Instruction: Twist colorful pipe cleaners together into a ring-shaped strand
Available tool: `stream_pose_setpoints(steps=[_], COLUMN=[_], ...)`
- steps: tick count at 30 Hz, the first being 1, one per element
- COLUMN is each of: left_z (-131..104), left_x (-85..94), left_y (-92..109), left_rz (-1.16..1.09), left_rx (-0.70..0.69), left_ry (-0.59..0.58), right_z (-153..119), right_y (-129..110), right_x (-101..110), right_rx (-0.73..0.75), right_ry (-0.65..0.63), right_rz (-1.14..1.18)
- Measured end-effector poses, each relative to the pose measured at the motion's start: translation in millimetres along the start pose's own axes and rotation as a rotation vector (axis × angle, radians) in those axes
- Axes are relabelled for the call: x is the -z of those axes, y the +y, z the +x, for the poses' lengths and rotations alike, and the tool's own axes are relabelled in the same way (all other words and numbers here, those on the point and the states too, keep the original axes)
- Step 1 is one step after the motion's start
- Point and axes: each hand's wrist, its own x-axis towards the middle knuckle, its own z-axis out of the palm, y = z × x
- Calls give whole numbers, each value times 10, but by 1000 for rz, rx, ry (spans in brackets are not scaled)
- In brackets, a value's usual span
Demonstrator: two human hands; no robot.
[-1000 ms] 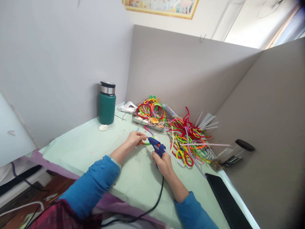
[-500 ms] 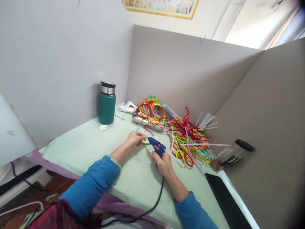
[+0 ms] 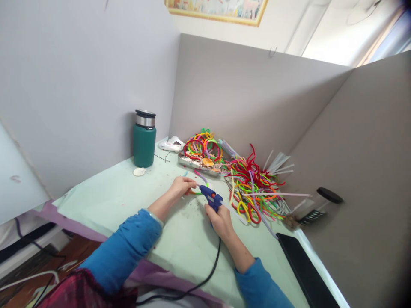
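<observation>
My left hand [image 3: 182,186] is closed in a pinch above the tabletop. From behind its fingers curves a multicoloured pipe cleaner [image 3: 196,193], green and orange where it shows; the pinched part is hidden. My right hand [image 3: 221,217] grips a blue hot glue gun [image 3: 209,194] by its handle. The gun's nozzle points left and sits right at my left fingertips. A clear glue stick [image 3: 234,212] sticks out of its back, and a black cord [image 3: 212,273] runs down from the handle. Just beyond my left hand, purple and light blue fuzzy lengths show on the table.
A metal tray [image 3: 205,170] holds coloured pipe cleaner rings and small flat pieces. Right of it lies a heap of pipe cleaners [image 3: 253,184] with scissors [image 3: 248,211]. A green bottle [image 3: 144,143] stands left, a black slab [image 3: 305,269] lies right, and grey partitions [image 3: 244,94] enclose the table.
The glue gun and my right hand have shifted very slightly to the left. My left hand stays almost still.
</observation>
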Motion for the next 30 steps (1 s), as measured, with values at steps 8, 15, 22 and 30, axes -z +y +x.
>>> stream_pose_setpoints(steps=[8, 15, 22, 30], left_z=[-32, -17, -14, 10], left_x=[-6, -2, -3, -7], left_y=[29, 21, 15, -11], left_rz=[-11, -10, -11, -16], left_rx=[12, 19, 17, 2], left_ry=[-2, 9, 9, 10], right_z=[-6, -1, 9, 8], right_y=[0, -19, -8, -25], right_x=[-5, 7, 14, 21], right_rx=[5, -12, -26, -10], right_ry=[10, 20, 34, 29], right_rz=[45, 38, 31, 24])
